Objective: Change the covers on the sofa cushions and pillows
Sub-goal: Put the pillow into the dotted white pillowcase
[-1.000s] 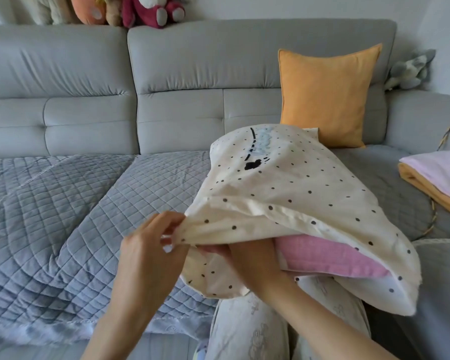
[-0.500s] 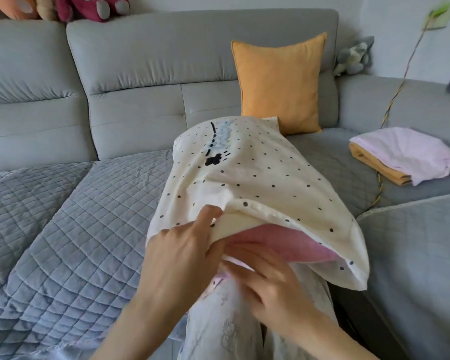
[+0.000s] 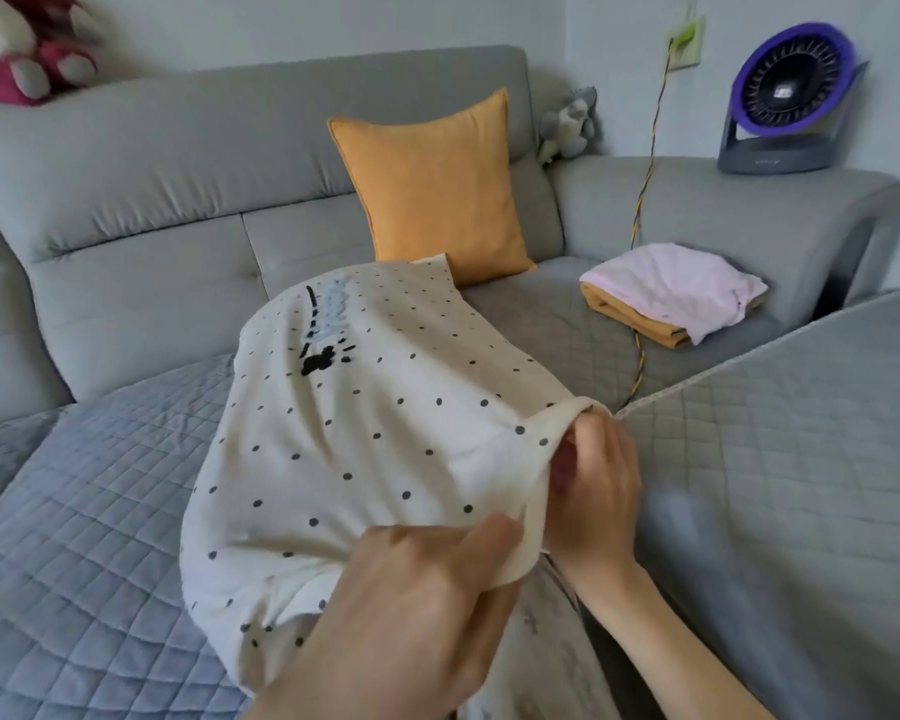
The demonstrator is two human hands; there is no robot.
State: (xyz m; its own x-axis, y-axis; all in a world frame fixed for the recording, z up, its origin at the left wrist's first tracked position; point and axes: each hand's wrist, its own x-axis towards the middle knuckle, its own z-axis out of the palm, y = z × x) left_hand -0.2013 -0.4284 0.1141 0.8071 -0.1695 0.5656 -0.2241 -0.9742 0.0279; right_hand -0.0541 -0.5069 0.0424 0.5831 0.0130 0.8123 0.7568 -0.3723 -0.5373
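A cream cover with black dots (image 3: pixel 365 433) encloses a pillow that lies on my lap and on the grey sofa (image 3: pixel 188 163). My left hand (image 3: pixel 417 605) grips the cover's near open edge from above. At the right corner of that opening my right hand (image 3: pixel 593 491) pinches the fabric. The pink pillow inside is hidden under the cover. An orange cushion (image 3: pixel 437 184) leans upright against the sofa back behind it.
Folded pink and orange covers (image 3: pixel 676 293) lie on the sofa's right seat. A purple fan (image 3: pixel 791 96) stands on the armrest, with a striped cable (image 3: pixel 645 163) hanging from a wall socket. A quilted grey seat cover (image 3: pixel 89 511) spreads left. Plush toys (image 3: pixel 27 54) sit on the backrest.
The view swung right. My right hand moved from under the opening to its right corner, and my left hand slid along the edge. The pink pillow no longer shows.
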